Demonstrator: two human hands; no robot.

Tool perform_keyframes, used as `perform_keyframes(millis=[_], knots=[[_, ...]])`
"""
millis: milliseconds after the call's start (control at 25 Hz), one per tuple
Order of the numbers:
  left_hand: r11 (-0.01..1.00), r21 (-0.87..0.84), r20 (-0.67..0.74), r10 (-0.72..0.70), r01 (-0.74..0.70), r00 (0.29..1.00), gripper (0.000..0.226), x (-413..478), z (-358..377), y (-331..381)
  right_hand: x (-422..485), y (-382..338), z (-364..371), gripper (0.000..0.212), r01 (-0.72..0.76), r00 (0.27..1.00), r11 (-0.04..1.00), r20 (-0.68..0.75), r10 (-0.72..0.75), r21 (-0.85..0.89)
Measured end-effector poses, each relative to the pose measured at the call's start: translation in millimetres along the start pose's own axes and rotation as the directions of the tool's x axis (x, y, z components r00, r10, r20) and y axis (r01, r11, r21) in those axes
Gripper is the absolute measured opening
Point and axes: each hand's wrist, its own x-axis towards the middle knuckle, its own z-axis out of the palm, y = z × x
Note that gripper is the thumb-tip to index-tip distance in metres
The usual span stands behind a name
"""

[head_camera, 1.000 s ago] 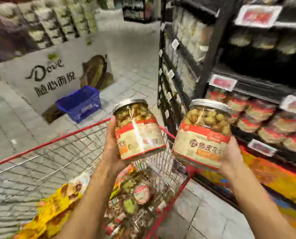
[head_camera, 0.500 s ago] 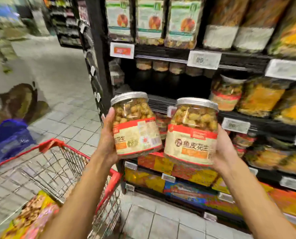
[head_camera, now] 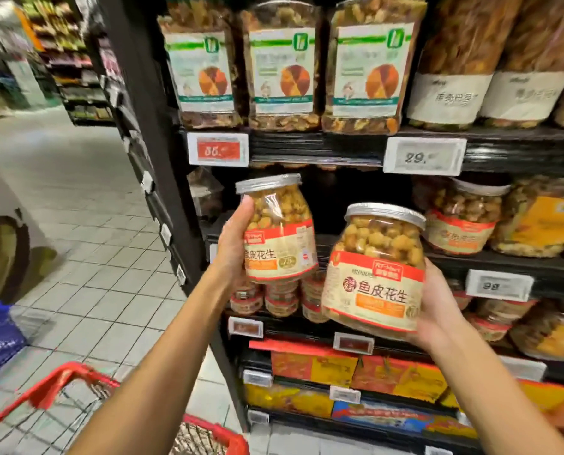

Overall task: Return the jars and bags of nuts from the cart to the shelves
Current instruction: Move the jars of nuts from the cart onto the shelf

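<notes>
Each hand clasps one jar of coated peanuts, left hand [head_camera: 233, 244] raising its jar [head_camera: 279, 231] toward the dark shelf gap [head_camera: 336, 198], right hand [head_camera: 436, 310] holding the nearer jar [head_camera: 377, 274] ready beside matching stock [head_camera: 464, 218].

Left jar [head_camera: 279, 231]: silver lid, clear glass with yellow-tan coated nuts, cream label with red top band, orange strip, black characters. Right jar [head_camera: 377, 274]: same scheme, silver ribbed lid, red logo patch, round red seal on the cream label. Shelves [head_camera: 316, 147]: black. Price tags: one red on white [head_camera: 218, 149], one grey-white with black digits [head_camera: 423, 156]. Top-shelf bags [head_camera: 282, 65]: white labels, green stripe, orange-brown pie chart. Cart [head_camera: 77, 377]: red rim, grey wire. Floor [head_camera: 87, 257]: pale grey square tiles. Bottom boxes [head_camera: 333, 369]: red, orange, yellow.
</notes>
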Motion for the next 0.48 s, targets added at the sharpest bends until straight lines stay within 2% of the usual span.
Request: perform_keyframes(millis=[160,200,280,360,480], knots=[[0.956,0.254,-0.032,0.159,-0.146,0.987,0.082,55,-19,1,31,2,15,0.053,0.013,0.997,1.000,-0.077,-0.012,0.006],[0.939,0.310,-0.034,0.167,-0.149,0.985,0.083,65,-24,-4,38,2,16,0.050,0.026,0.995,1.000,-0.097,-0.027,-0.008],[0.907,0.378,-0.030,0.210,-0.183,0.977,0.066,81,-34,-15,45,2,18,0.042,0.049,0.992,0.998,-0.113,-0.054,-0.050],[0.907,0.366,-0.023,0.231,-0.206,0.973,0.052,98,-43,-24,55,2,18,0.039,0.064,0.990,0.995,-0.118,-0.072,-0.070],[0.885,0.417,-0.001,0.231,-0.210,0.973,0.067,110,-56,-30,65,2,13,0.048,0.108,0.990,0.991,-0.088,-0.114,-0.073]])
